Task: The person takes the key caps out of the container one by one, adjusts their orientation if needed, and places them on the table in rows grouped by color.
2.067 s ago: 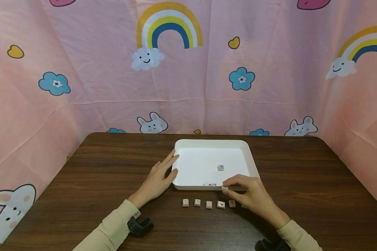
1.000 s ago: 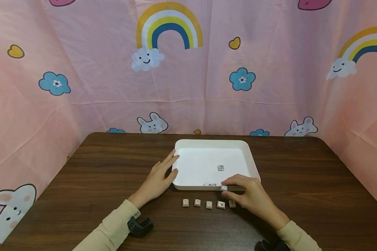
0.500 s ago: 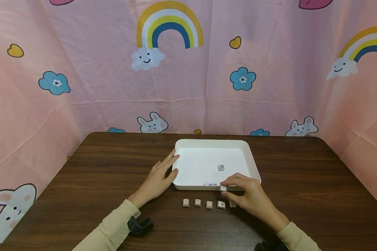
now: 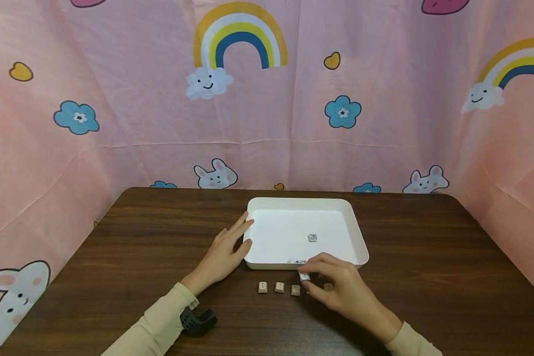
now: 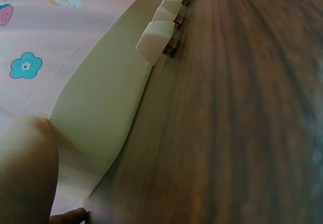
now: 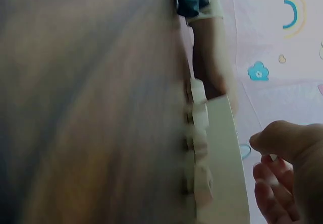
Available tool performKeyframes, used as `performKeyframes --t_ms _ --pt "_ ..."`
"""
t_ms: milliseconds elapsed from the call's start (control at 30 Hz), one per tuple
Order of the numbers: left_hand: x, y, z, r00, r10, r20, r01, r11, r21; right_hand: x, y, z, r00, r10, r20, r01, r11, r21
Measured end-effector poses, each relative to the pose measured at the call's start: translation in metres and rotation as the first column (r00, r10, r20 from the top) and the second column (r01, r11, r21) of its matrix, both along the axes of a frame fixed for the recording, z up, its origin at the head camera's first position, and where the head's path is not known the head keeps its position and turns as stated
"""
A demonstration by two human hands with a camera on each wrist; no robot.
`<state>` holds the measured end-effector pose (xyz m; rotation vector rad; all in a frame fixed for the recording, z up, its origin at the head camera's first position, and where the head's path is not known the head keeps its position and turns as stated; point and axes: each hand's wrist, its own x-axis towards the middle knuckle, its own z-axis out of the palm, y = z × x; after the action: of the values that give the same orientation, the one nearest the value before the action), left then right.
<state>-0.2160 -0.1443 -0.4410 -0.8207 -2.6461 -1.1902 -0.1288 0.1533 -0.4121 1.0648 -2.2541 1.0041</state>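
Note:
In the head view my right hand [image 4: 340,284] pinches a small white keycap [image 4: 304,276] between thumb and fingertips. It hovers over the row of keycaps, near the front wall of a white tray [image 4: 271,266]. Below it lie a keycap [image 4: 262,288] at the row's left end, a second keycap [image 4: 279,287] and a third keycap [image 4: 295,290]. The keycaps farther right are partly hidden by my right hand. My left hand [image 4: 222,252] rests against the tray's left side, fingers extended. From the left wrist, its thumb [image 5: 28,168] shows beside the tray wall [image 5: 96,103].
Inside the tray sits a grey-white keycap [image 4: 312,238], and small pale pieces [image 4: 296,261] lie along its front wall. The dark wooden table [image 4: 160,237] carries everything. A pink patterned curtain [image 4: 267,113] hangs behind and at both sides.
My right hand has moved left and slightly nearer with the pinched keycap, from the tray's front edge to above the row. My left hand and the tray have stayed put.

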Motion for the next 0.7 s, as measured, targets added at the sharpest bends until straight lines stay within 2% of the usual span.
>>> performKeyframes --t_ms 167,333,433,700 --pt "0.0 0.0 0.0 1.0 0.001 -0.001 -0.001 1.0 0.003 0.012 -0.016 -0.008 0.995 0.068 0.075 -0.067 0.998 -0.021" --pt "0.0 0.001 0.0 1.0 0.003 -0.007 -0.003 1.0 -0.002 0.028 -0.033 -0.02 0.971 0.164 0.176 -0.164 0.986 -0.014" --pt "0.0 0.002 0.001 1.0 0.006 -0.01 -0.006 1.0 -0.007 0.033 -0.041 -0.025 0.958 0.202 0.202 -0.206 0.979 -0.002" --pt "0.0 0.002 0.003 1.0 0.012 -0.01 -0.012 1.0 -0.01 0.034 -0.05 -0.031 0.956 0.145 0.257 -0.148 0.989 -0.006"
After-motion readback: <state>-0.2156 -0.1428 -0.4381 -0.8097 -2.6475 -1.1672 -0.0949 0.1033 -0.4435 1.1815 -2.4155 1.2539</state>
